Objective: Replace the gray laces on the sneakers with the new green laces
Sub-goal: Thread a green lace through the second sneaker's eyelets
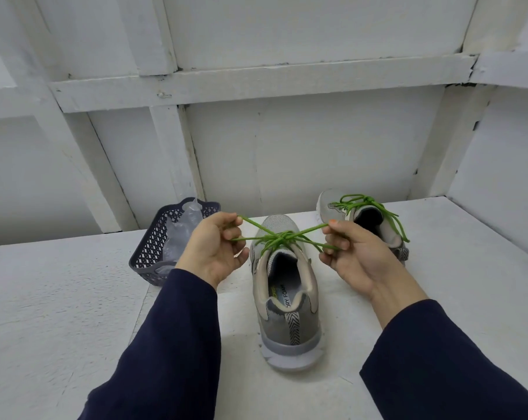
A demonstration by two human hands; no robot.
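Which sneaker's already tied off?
The far sneaker, back right: its green bow is finished and untouched. The near sneaker has its lace held by left hand and right hand.

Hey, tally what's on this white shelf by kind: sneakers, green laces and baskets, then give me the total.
Sneakers: 2, the near sneaker and the far sneaker
Green laces: 2, the held lace on the near one and the tied lace on the far one
Baskets: 1, the gray basket
Total: 5
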